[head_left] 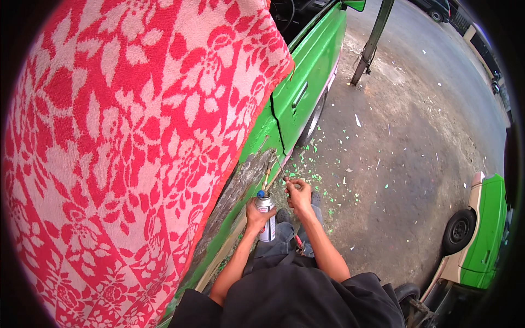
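My left hand is closed around a white and silver gas canister. A torch head with a blue knob and a brass tube tops it, tilted toward the car's side; I cannot make out a flame. Pinched in the fingers of my right hand is a thin wire rod, its far end by the torch tip. Both are close to a scraped, greyish patch on the green car body, just behind the door seam. Whether the rod touches the metal I cannot tell.
A red and pink floral towel drapes over the car on the left. Green paint flakes litter the ground. A post stands beyond the door. At right lies a green and beige vehicle part with a wheel.
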{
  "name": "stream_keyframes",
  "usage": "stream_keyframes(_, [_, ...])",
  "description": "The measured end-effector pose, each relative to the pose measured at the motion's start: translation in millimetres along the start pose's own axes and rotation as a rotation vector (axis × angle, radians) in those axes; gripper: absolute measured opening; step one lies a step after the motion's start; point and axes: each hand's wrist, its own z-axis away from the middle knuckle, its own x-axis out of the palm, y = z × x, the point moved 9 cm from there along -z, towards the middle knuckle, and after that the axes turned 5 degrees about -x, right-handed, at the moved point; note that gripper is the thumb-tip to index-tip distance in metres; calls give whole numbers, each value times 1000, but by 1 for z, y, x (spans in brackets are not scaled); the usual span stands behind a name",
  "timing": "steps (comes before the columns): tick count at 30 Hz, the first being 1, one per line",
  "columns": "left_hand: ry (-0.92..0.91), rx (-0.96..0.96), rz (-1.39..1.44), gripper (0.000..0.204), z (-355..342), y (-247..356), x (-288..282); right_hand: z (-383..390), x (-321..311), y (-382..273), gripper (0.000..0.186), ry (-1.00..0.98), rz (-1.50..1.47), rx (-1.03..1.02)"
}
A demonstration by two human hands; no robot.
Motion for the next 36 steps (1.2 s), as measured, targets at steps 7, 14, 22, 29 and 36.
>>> stream_keyframes(7, [-3,-71,-2,44,-1,-21,5,-1,3,9,17,-2,-43,98])
stream_keyframes(14, [-20,-96,31,44,-8,-11,5,0,5,0,10,-46,-137,20])
stream_keyframes(22, [-62,-129,105,44,-9,-4,9,1,1,5,7,29,-129,0])
stream_keyframes(29, [-64,-96,79,46,-12,-7,11,0,0,12,8,40,-138,-5])
stream_keyframes(36, [-58,-133,29,48,-19,-11,11,-2,-3,16,10,78,-156,39])
